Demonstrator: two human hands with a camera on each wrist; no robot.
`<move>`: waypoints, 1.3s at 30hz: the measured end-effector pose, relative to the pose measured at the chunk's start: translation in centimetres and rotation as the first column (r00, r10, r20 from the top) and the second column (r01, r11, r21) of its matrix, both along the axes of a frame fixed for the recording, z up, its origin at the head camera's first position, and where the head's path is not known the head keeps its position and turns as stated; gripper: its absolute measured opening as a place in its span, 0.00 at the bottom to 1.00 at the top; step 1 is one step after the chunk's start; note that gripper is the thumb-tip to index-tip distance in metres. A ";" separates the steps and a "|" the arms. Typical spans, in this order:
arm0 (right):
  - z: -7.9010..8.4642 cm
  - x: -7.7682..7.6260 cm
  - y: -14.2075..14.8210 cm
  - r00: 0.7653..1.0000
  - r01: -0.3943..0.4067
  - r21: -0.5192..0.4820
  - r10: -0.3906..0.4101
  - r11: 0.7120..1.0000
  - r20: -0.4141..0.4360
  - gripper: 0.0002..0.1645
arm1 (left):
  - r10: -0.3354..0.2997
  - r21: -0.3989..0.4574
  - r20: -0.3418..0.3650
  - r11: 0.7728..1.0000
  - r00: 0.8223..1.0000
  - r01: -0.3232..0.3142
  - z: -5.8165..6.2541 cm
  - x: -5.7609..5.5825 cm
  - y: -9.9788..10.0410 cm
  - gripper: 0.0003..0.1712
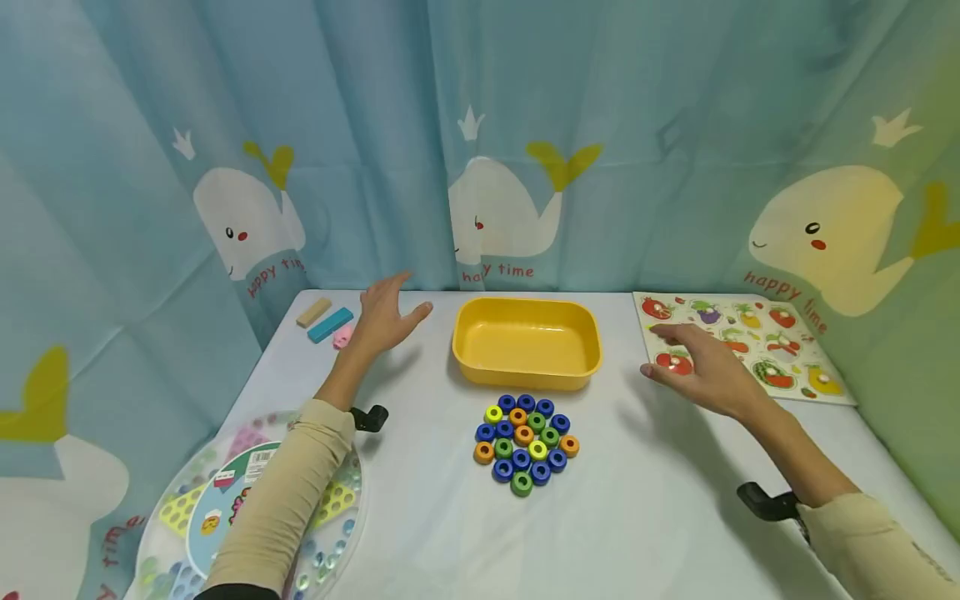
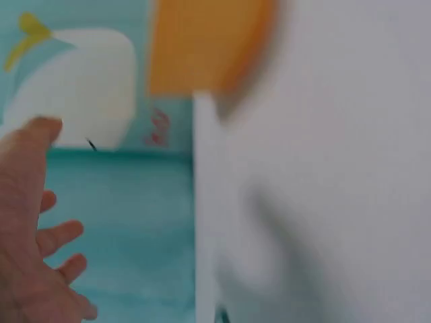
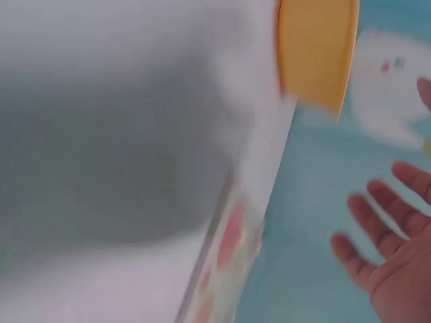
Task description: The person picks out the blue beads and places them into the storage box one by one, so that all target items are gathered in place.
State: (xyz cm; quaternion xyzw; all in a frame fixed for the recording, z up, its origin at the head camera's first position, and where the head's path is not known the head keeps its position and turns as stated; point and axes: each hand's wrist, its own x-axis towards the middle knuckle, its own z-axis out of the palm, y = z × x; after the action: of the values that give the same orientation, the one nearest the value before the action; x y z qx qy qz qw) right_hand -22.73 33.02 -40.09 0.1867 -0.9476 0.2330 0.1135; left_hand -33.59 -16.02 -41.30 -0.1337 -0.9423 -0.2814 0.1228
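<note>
My left hand [image 1: 384, 317] is held over the table left of a yellow tray [image 1: 525, 377], thumb and fingers spread and nothing in it. My right hand [image 1: 701, 367] hovers on the tray's other side, in front of a fruit-and-vegetable puzzle board [image 1: 806, 379], also holding nothing. In the left wrist view the spread fingers [image 2: 60, 237] show against the curtain; the right wrist view shows loosely extended fingers [image 3: 374, 225]. The tray has nothing inside. Before it lies a cluster of ring-shaped beads [image 1: 523, 435] in blue, green, orange and yellow.
A beige block [image 1: 313, 312], a blue block [image 1: 330, 325] and a small pink figure [image 1: 342, 337] lie at the back left. Under my left forearm is a round clear container [image 1: 176, 508] with a printed label. A blue whale-print curtain [image 1: 375, 167] borders the table.
</note>
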 end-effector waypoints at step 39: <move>-7.0 0.9 -9.5 0.819 -0.247 -0.399 0.410 0.883 0.401 0.19 | -0.128 0.644 0.198 0.765 0.972 -0.031 -7.1 3.6 7.1 0.24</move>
State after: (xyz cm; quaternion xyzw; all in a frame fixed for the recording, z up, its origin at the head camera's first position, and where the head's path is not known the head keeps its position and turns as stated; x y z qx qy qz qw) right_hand -21.88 23.47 -47.06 0.2650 -0.8461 0.4424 -0.1347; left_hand -30.02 -8.92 -48.43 -0.0746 -0.7929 -0.6032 0.0436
